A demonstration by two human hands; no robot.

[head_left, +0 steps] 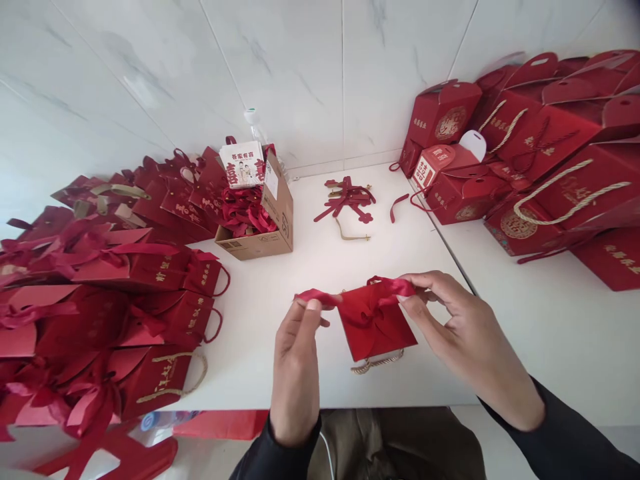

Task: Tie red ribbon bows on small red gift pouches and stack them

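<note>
A small red gift box (pixel 360 333) sits on the white table in front of me, with a twisted cord handle (pixel 377 362) lying at its near side. Across its top runs a red ribbon (pixel 320 297), crossed over the middle of the box. My left hand (pixel 297 360) pinches one end of the ribbon between thumb and fingers, left of the box. On the other side, my right hand (pixel 463 330) pinches the opposite end. Both ends are drawn out sideways, a little above the box's far edge.
A cardboard box (pixel 255 248) of red ribbons and printed cards stands at the back left. Red strap pieces (pixel 347 200) lie near the wall. Stacked red gift boxes (pixel 165 260) crowd the left, and more red boxes (pixel 545 153) are piled on the right.
</note>
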